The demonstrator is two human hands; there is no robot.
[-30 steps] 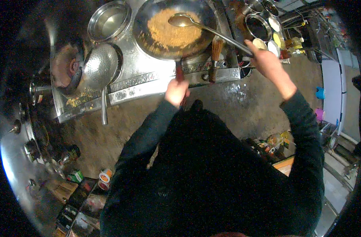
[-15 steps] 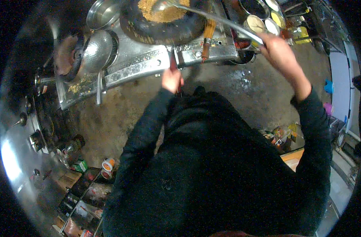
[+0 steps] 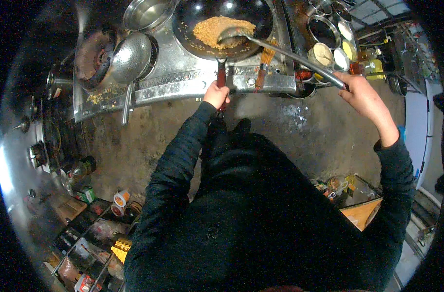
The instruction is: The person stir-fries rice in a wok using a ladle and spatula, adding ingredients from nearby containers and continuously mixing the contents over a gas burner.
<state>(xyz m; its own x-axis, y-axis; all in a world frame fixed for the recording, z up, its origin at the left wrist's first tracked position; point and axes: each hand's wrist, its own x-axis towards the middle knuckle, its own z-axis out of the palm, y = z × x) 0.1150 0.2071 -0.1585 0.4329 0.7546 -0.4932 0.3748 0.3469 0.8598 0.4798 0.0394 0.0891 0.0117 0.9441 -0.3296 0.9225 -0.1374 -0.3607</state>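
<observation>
My left hand point(image 3: 216, 95) is wrapped round the dark red handle of a black wok point(image 3: 189, 38) on the steel stove. Golden-brown loose food in small grains, like fried rice point(image 3: 213, 29), lies heaped in the wok, with bits stuck along its wall. My right hand point(image 3: 363, 95) grips the end of a long metal ladle point(image 3: 300, 59). The ladle's bowl rests in the right part of the heap, its shaft slanting over the wok's rim. Between the wok handle and the ladle lies a bamboo wok brush point(image 3: 265, 65).
A perforated strainer point(image 3: 131, 58) lies left of the wok, its handle over the stove's front edge point(image 3: 173, 88). Behind it stands a steel pot point(image 3: 148, 13). Seasoning bowls point(image 3: 322, 54) crowd the right. A wooden-sided box point(image 3: 362, 212) sits at lower right, divided bins point(image 3: 93, 243) at lower left.
The wok, lifted and blurred before, now sits lower and level in view. The ladle's bowl has moved down toward the near side of the food. Both hands keep their holds.
</observation>
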